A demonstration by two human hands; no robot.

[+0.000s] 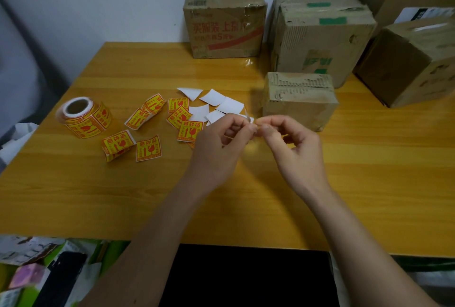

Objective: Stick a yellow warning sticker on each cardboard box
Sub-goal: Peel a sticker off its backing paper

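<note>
Presently: left hand (221, 134) and right hand (290, 139) both pinching one sticker (251, 122), apparently peeling. Advice: separate backing slowly, adhesive untouched, beside small box (299, 99).

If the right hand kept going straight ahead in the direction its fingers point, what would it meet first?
Probably the left hand: the right hand points leftward at it, both pinching one small sticker piece. Depth is unclear.

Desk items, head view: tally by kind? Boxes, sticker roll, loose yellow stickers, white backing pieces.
Cardboard boxes: 5 in view, one cut off at the top right corner
Sticker roll: 1
Loose yellow stickers: about 7, some overlapping
White backing pieces: about 6, some partly hidden by the left hand
Total: about 19
</note>
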